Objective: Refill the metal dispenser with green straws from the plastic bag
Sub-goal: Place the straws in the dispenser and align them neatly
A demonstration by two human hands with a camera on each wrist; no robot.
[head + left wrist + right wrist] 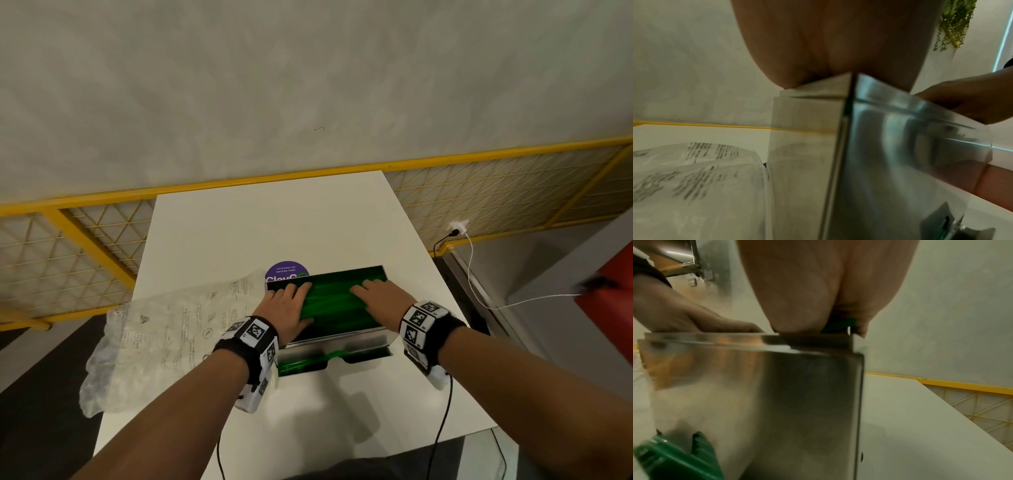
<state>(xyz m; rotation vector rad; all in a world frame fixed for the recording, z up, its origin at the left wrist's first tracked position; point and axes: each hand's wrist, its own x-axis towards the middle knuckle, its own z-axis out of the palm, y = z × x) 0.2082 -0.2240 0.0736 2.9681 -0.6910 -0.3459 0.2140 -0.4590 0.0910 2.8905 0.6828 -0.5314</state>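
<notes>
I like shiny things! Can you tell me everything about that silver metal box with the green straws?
The shiny rectangular metal dispenser stands upright on the white table, its top open and filled with green straws. More straws show in the tray slot at its front bottom. The left hand and right hand press flat on the straws.

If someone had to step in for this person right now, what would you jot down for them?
Left hand and right hand: both flat, fingers straight, pressing on the green straws in the open-topped shiny metal dispenser.
Clear printed plastic bag: lies flattened on the white table, left of the dispenser, apparently empty.
Done: straws are in, some showing at the front slot.
Left: level them; no lid is visible.
</notes>
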